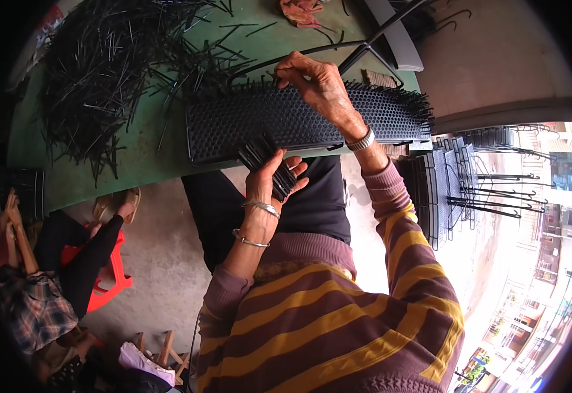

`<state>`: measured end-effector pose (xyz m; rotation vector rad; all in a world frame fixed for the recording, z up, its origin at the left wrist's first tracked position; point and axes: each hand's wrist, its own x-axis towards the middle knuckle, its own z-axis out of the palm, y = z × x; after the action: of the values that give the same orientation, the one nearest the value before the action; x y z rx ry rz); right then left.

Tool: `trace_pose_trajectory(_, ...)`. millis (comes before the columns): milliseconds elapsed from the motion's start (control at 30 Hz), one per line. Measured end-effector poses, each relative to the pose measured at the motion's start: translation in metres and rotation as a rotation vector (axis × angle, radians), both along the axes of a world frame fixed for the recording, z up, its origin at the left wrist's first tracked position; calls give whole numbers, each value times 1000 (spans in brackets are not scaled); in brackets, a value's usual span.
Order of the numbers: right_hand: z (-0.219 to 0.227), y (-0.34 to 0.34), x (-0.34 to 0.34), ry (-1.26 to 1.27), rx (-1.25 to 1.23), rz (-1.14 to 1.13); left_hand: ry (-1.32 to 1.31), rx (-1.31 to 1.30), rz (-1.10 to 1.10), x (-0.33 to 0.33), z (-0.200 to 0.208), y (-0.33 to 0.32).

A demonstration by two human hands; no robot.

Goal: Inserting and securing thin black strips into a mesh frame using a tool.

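Note:
A long black perforated panel [286, 121] lies across the near edge of the green table [142, 164], with black pins standing along its far and right edges. My left hand [269, 180] grips a bundle of black pins [263, 157] just in front of the panel. My right hand [315, 82] reaches over the panel's far edge, its fingertips pinched on a single black pin at the row of pins there.
A large heap of loose black pins [109, 65] covers the table's left half. Stacked black panels [440, 190] stand at my right. Another person [44, 275] sits low at the left on a red stool [112, 278]. A grey chair [400, 39] sits beyond the table.

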<state>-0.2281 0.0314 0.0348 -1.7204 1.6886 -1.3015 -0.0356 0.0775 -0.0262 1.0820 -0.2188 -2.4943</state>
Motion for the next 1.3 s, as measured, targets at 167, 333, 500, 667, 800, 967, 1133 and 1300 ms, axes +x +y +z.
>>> trace_pose_trajectory(167, -14, 2, 3, 244, -74, -108, 8, -15, 2, -2, 1, 1)
trace_pose_trajectory(333, -5, 0, 13, 343, 27, -229, -30, -17, 15, -3, -2, 1)
trace_pose_trajectory(500, -7, -3, 16, 297, 27, -279, 0, -8, 51, -3, -7, 5)
trace_pose_trajectory(667, -13, 1, 13, 227, 20, -357, 2, -25, 66, -3, -2, 9)
trace_pose_trajectory(800, -23, 4, 8, 332, 18, -275, 65, -84, -10, -1, -20, 4)
trace_pose_trajectory(967, -14, 15, 10, 488, 120, -317, 40, -141, 9, -1, -12, 4)
trace_pose_trajectory(1133, -7, 9, 18, 279, -2, -273, 37, -149, 4, 2, -10, 5)
trace_pose_trajectory(1300, -11, -9, 28, 378, 18, -232, 6, -45, 45, 1, 2, 8)
